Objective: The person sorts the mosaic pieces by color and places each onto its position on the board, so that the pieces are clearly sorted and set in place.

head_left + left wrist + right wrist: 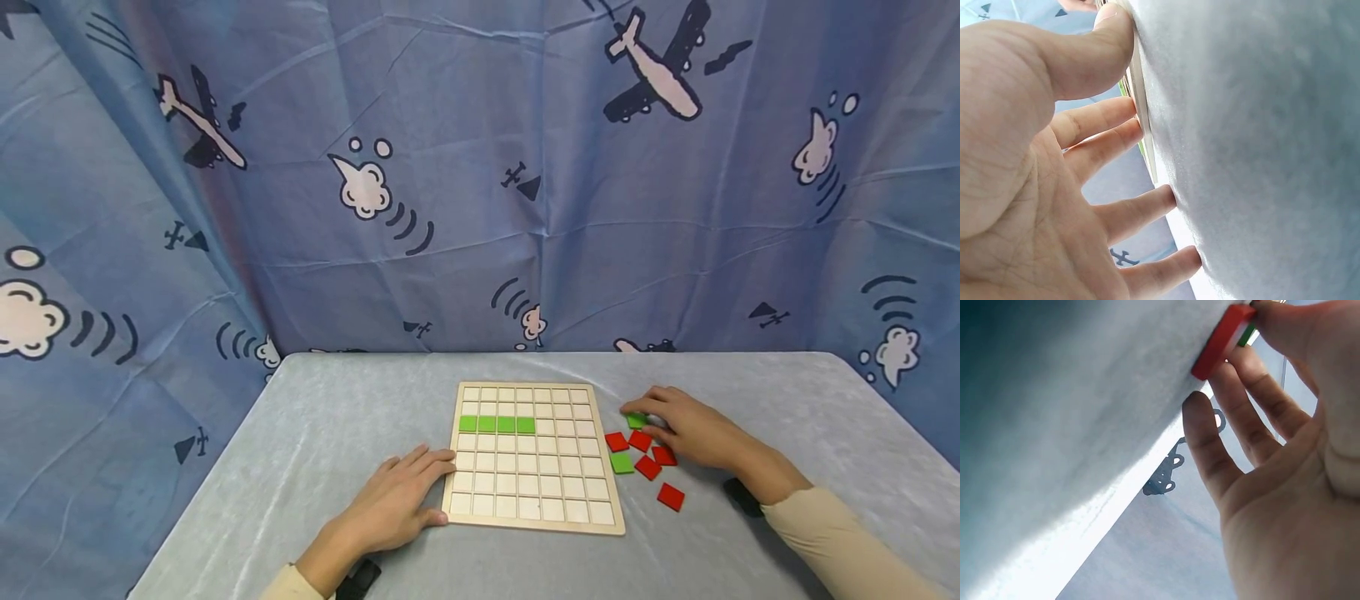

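Note:
A wooden grid board (540, 527) lies on the table, with several green square tiles (487, 425) side by side in one row. My left hand (397, 500) rests at the board's left edge, fingers spread and fairly straight; in the left wrist view the thumb (1113, 44) touches the board's side (1141, 100). Right of the board, my right hand (693, 425) holds a green tile (637, 420) between thumb and fingers, low over the table. The right wrist view shows a red tile (1222, 344) near the fingers, partly covering a green tile (1247, 334).
Several red tiles (648, 467) and another green tile (622, 462) lie loose between the board and my right hand. One red tile (671, 497) sits nearer the front. A pale cloth covers the table (337, 400); a blue patterned curtain (450, 275) hangs behind it.

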Tool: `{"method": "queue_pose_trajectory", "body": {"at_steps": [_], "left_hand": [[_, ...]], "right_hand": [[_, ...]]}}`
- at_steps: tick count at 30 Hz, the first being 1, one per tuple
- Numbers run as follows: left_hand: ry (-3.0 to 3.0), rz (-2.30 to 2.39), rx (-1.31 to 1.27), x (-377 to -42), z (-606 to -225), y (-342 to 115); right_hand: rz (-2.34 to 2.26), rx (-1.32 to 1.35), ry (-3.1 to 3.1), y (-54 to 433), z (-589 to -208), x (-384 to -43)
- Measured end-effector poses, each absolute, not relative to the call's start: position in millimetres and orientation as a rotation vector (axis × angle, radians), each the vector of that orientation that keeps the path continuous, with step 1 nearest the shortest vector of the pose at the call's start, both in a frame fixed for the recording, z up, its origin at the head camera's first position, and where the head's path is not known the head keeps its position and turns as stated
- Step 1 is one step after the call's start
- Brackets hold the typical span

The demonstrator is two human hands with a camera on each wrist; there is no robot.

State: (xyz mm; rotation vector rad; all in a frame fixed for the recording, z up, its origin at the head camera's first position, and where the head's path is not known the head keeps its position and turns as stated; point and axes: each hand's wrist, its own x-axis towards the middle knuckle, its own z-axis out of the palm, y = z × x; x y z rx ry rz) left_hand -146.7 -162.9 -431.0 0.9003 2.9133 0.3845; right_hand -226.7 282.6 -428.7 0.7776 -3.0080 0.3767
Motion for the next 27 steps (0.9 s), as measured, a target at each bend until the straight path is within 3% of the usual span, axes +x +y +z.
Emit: {"method": "queue_pose_trajectory", "body": {"at_steps": [27], "left_hand": [[2.904, 0.378, 0.89, -146.9, -429.6, -162.5]], "right_hand": [[0.396, 0.752, -3.012, 282.9, -427.8, -225.3]]}}
